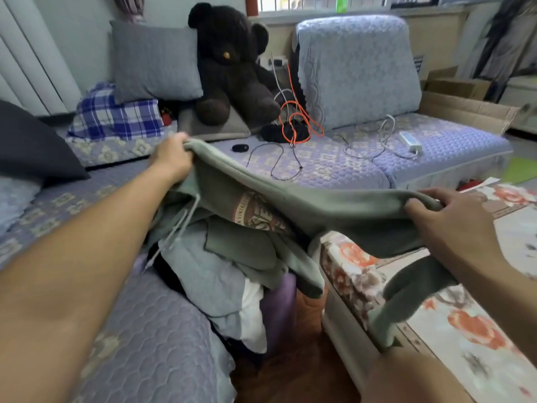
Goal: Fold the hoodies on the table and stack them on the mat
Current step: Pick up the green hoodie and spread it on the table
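A person holds a grey-green hoodie [305, 205] stretched out in the air between both hands. The left hand [171, 158], reaching far to the left, has its fingers curled round a bunched edge of the cloth. The right hand [447, 216] pinches the opposite edge between thumb and fingers, above the table [491, 344], which stands near on the right under a cover printed with orange flowers. One sleeve [406, 298] of the hoodie hangs down and trails over the table's near left edge.

On the underside of the lifted cloth a brown and cream printed patch [255, 212] shows; the letters "VINTAGE" can be read along its curved rim, the rest being folded and too blurred to make out. Pale drawstrings [186, 216] dangle below it.

Under the hoodie, between sofa and table, lies a heap of other clothes [220, 274] in grey, green and white.

On the far sofa [436, 146], covered in lilac quilting, sit a large dark teddy bear [229, 65], a grey cushion [154, 59], a tangle of orange cable [299, 120] and a white power strip [409, 141].
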Motion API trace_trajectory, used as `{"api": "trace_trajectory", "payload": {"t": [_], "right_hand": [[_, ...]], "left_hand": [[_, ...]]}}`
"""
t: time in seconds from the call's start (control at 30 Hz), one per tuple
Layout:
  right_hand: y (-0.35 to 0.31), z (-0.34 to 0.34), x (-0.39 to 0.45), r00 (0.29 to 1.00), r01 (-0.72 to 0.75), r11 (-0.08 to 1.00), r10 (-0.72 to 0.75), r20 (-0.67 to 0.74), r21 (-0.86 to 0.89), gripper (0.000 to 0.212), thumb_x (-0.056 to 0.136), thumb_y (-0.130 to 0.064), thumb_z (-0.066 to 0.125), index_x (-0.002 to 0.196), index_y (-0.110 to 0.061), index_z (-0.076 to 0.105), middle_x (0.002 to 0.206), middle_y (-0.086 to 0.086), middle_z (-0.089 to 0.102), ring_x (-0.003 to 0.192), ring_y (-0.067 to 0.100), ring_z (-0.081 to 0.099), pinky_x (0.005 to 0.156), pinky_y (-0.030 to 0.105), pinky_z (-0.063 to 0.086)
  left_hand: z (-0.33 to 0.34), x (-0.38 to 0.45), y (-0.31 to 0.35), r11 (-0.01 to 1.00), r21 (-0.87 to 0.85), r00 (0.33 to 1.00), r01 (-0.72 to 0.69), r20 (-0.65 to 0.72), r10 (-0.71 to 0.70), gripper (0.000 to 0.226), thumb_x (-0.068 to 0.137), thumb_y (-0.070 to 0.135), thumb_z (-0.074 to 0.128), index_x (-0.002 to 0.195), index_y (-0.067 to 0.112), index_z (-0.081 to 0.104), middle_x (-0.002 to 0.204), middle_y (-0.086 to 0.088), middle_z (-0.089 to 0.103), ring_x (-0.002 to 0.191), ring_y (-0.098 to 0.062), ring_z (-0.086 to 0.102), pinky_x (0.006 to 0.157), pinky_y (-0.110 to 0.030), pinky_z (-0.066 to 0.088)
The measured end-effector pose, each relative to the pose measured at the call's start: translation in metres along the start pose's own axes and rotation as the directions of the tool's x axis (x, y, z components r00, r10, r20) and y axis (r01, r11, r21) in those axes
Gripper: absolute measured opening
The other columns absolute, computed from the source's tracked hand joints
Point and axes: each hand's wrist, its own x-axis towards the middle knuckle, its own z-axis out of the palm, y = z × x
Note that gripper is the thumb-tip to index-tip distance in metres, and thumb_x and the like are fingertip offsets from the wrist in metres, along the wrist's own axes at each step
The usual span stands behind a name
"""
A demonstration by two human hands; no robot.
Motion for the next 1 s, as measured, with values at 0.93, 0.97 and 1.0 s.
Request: {"api": "trace_trajectory", "payload": {"t": [0.93, 0.97, 1.0], "right_hand": [[0.013, -0.398, 0.014, 0.785, 0.125, 0.992, -0.113, -0.609, -0.023, 0.032, 0.083, -0.024, 0.054, 0.108, -0.013, 0.072, 0.11, 0.007, 0.074, 0.107, 0.016, 0.066, 0.084, 0.041, 0.055], [0.015, -0.418, 0.009, 0.774, 0.102, 0.993, -0.117, -0.623, -0.06, 0.031, 0.083, -0.026, 0.055, 0.107, -0.015, 0.072, 0.107, 0.003, 0.074, 0.105, 0.015, 0.066, 0.084, 0.039, 0.056], [0.018, -0.438, 0.001, 0.759, 0.065, 0.993, -0.115, -0.64, -0.101, 0.028, 0.085, -0.028, 0.057, 0.105, -0.015, 0.071, 0.104, 0.0, 0.072, 0.104, 0.013, 0.064, 0.081, 0.034, 0.054]], "left_hand": [[0.003, -0.217, 0.431, 0.554, -0.831, 0.591, -0.047, 0.423, 0.687, 0.024, 0.085, 0.032, 0.077, 0.095, 0.011, 0.076, 0.093, -0.012, 0.077, 0.092, -0.029, 0.074, 0.09, -0.049, 0.059], [-0.011, -0.207, 0.448, 0.529, -0.837, 0.631, -0.139, 0.337, 0.699, 0.025, 0.084, 0.031, 0.074, 0.091, 0.007, 0.075, 0.09, -0.015, 0.076, 0.087, -0.028, 0.072, 0.085, -0.046, 0.059], [-0.031, -0.195, 0.465, 0.495, -0.828, 0.68, -0.263, 0.205, 0.704, 0.021, 0.085, 0.024, 0.069, 0.09, 0.004, 0.073, 0.088, -0.019, 0.074, 0.083, -0.026, 0.067, 0.077, -0.042, 0.055]]}}
